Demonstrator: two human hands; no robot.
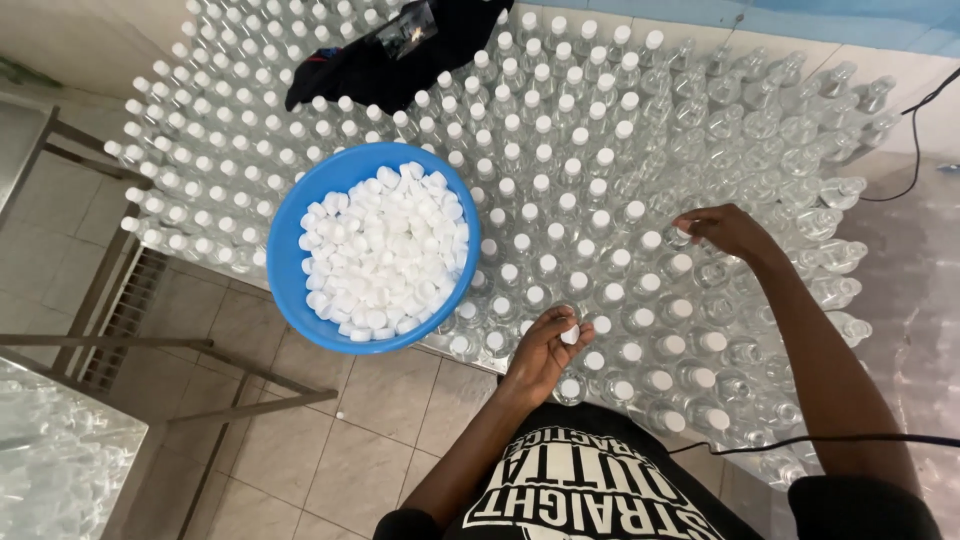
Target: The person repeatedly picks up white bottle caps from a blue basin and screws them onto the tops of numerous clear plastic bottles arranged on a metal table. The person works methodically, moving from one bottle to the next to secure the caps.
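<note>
Bench (905, 300) packed with clear bottles (560, 150), mostly capped near the blue basin (300, 290), uncapped farther right. Basin of white caps (385, 250) perched atop bottles, within easy reach. Left hand (545, 350), just right of basin, curled around spare caps (568, 334); right hand (725, 230), farther right, pinching a cap (680, 236) onto a bottle mouth.

My right hand (728, 232) covers the bottle top under its fingers, so whether a cap sits there can't be told. The black cloth (385, 55) at the upper middle hides several bottles, and the bottle rows (560, 130) are cut off by the top edge.
</note>
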